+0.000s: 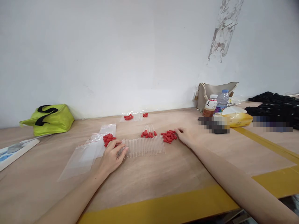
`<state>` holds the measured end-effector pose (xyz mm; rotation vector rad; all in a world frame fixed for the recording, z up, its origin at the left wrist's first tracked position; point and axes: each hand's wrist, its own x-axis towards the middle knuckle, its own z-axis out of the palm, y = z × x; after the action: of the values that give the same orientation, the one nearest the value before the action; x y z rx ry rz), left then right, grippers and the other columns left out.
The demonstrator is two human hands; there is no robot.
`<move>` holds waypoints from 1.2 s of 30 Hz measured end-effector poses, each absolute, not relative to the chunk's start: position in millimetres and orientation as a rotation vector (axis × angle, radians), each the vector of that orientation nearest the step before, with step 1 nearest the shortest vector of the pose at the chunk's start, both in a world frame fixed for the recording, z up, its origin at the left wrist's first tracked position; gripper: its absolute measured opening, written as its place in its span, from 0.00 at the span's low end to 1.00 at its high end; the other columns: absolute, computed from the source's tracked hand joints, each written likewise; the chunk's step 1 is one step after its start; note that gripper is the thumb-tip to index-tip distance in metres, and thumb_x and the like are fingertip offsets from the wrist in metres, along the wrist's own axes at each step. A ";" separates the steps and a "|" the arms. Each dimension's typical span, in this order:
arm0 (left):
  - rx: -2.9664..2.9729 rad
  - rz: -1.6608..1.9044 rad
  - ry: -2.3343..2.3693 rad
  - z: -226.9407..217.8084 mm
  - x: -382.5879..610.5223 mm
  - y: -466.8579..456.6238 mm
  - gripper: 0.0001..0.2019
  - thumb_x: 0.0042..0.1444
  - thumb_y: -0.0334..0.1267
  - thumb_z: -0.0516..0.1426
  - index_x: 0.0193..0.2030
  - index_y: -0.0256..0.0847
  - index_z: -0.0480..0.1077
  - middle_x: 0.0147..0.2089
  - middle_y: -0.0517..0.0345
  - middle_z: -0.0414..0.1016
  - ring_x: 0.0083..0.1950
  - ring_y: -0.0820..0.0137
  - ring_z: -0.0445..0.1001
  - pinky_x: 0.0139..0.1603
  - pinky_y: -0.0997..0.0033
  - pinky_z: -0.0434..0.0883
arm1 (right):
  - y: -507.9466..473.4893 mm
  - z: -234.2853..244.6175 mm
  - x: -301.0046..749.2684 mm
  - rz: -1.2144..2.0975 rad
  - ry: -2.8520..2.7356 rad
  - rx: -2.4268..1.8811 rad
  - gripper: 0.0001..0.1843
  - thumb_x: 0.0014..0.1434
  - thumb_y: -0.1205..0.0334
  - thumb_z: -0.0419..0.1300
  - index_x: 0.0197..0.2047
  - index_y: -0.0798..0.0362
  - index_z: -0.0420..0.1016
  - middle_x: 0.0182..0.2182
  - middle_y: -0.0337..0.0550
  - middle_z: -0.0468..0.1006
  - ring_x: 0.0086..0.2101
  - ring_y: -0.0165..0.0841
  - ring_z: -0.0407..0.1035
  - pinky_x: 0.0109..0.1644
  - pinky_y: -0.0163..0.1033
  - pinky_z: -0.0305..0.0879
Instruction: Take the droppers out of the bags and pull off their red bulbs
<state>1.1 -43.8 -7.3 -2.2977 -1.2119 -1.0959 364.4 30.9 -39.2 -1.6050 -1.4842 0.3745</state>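
Clear thin tubes (142,147), probably glass, lie side by side in a long row on the table. Over the row's left end rests my left hand (114,156), its thumb and fingers apart and nothing visibly gripped. Beside it is a pile of red rubber bulbs (108,138). My right hand (184,136) has its fingertips pinched at the edge of another pile of red rubber bulbs (168,137), on a bulb there. Behind the row, several droppers (148,133) lie with red bulbs fitted on clear tubes, bulbs toward me.
Clear zip bags (79,158) overlap on the left. Farther back, a plastic bag (137,117) lies with red-bulbed pieces. A lime-green bag (53,119) is at left. At right stand a drink bottle (210,106), a water bottle (223,99) and a yellow tissue pack (239,119).
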 end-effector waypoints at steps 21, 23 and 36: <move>-2.313 -1.100 -1.205 -6.6 -3.4 -43.5 0.08 0.54 0.38 0.52 0.36 0.41 0.72 0.41 0.52 0.66 0.44 0.66 0.67 0.44 0.64 0.68 | 62.8 5.1 346.1 0.349 -1.456 -1.754 0.12 0.50 0.55 0.53 0.23 0.53 0.71 0.21 0.40 0.73 0.25 0.31 0.66 0.29 0.33 0.57; -2.318 -1.097 -1.206 -6.0 -3.4 -44.0 0.08 0.55 0.38 0.52 0.36 0.41 0.72 0.41 0.52 0.66 0.44 0.66 0.67 0.44 0.64 0.68 | 60.5 1.6 359.2 0.367 -1.443 -1.780 0.10 0.47 0.56 0.57 0.21 0.53 0.70 0.19 0.40 0.72 0.24 0.31 0.66 0.29 0.34 0.58; -2.304 -1.095 -1.210 -8.7 -1.2 -42.4 0.08 0.54 0.37 0.53 0.36 0.41 0.72 0.41 0.52 0.67 0.44 0.66 0.68 0.45 0.64 0.68 | 30.3 -2.5 383.4 0.909 -1.371 -1.735 0.10 0.32 0.67 0.65 0.22 0.55 0.69 0.16 0.37 0.72 0.18 0.26 0.64 0.20 0.30 0.58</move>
<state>-1.2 -42.4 -8.7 -2.3036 -1.2104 -1.0946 383.4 30.3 -2.5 -1.7345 -1.3712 0.9090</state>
